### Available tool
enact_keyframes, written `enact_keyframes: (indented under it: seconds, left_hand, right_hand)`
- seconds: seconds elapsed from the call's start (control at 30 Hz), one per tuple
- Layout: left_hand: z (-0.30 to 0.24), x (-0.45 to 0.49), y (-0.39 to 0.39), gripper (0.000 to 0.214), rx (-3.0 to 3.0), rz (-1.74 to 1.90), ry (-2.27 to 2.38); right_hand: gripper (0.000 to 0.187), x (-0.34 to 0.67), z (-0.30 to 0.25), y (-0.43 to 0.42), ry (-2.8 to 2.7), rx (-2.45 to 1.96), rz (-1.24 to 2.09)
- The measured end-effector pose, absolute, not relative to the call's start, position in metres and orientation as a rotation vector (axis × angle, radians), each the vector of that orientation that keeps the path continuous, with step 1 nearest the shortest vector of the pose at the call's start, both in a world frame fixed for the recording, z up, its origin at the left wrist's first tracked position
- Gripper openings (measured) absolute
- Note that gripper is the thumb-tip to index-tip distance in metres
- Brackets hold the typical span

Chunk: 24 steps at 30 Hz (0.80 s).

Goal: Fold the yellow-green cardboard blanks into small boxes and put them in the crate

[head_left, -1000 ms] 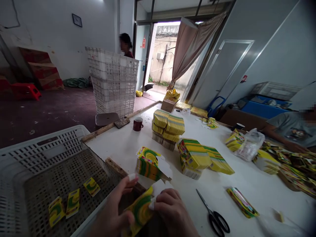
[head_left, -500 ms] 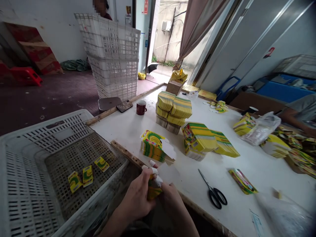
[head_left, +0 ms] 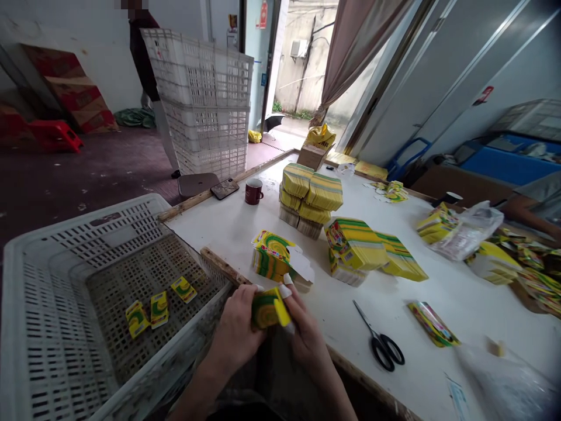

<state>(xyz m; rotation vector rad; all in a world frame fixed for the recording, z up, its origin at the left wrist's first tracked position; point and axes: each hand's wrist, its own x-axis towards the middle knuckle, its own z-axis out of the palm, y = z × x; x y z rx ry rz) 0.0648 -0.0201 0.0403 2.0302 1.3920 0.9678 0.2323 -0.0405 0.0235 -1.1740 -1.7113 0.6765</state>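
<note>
At the near edge of the tabletop (head_left: 245, 234), about six o'clock from where the person sits, both hands close on one small yellow-and-green carton (head_left: 267, 308). The left hand (head_left: 239, 327) wraps its side with the thumb over the top; the right hand (head_left: 302, 330) pinches the other end, taped fingertips (head_left: 286, 290) on the yellow flap. A second ago that piece was a flat, floppy blank spread between the hands, half a second ago it was crumpled down low between them, and now it stands squared up as a little box, so the folding looks nearly finished, judging by its shape.

Just past the hands, at twelve o'clock, lies a stack of flat blanks (head_left: 274, 263) with white tabs showing. At nine o'clock the white crate (head_left: 87, 234) holds three folded cartons (head_left: 155, 307) on its floor, the same count as before. Scissors (head_left: 381, 342) lie at three o'clock, well apart. A red mug (head_left: 254, 191) and taller bundles (head_left: 311, 199) sit farther back.
</note>
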Motion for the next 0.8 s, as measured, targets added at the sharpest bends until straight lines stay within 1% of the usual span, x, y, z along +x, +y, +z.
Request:
enact_keyframes:
  seconds: [0.07,0.17,0.33,0.4,0.43,0.47,0.53,0.6,0.63,0.67,0.7,0.73,0.8]
  left_hand:
    - [0.051,0.058,-0.017,0.044,2.028,0.903,1.374]
    - [0.060,0.052,-0.015,0.044,2.069,0.854,1.330]
    - [0.061,0.053,-0.018,0.056,2.036,0.818,1.283]
    - [0.062,0.055,-0.019,0.056,2.025,0.819,1.277]
    - [0.062,0.056,-0.020,0.054,2.015,0.829,1.278]
    - [0.062,0.056,-0.021,0.052,1.998,0.845,1.281]
    - [0.060,0.057,-0.021,0.051,1.939,0.894,1.298]
    - [0.056,0.057,-0.019,0.056,1.813,0.980,1.311]
    - [0.054,0.057,-0.017,0.058,1.701,1.049,1.309]
    - [0.051,0.057,-0.014,0.058,1.551,1.146,1.298]
    - [0.049,0.056,-0.011,0.056,1.361,1.281,1.280]
    - [0.047,0.055,-0.008,0.053,1.136,1.437,1.240]
    - [0.044,0.054,0.000,0.046,0.628,1.687,1.129]
  right_hand:
    - [0.053,0.235,0.027,-0.040,-1.863,-1.200,0.701]
    - [0.041,0.242,0.041,-0.038,-1.988,-1.256,0.732]
    - [0.021,0.261,0.073,-0.029,-2.113,-1.133,0.832]
    - [0.018,0.263,0.076,-0.029,-2.126,-1.094,0.878]
    - [0.022,0.261,0.073,-0.030,-2.098,-1.112,0.872]
    - [0.031,0.257,0.069,-0.032,-2.046,-1.151,0.853]
    - [0.057,0.246,0.056,-0.036,-1.917,-1.241,0.818]
    - [0.075,0.236,0.046,-0.037,-1.853,-1.252,0.813]
    - [0.080,0.233,0.044,-0.036,-1.836,-1.238,0.792]
    - [0.082,0.231,0.045,-0.031,-1.814,-1.229,0.742]
    - [0.080,0.232,0.047,-0.025,-1.779,-1.239,0.664]
    - [0.073,0.235,0.050,-0.017,-1.730,-1.273,0.566]
    - [0.054,0.242,0.058,0.004,-1.623,-1.391,0.363]
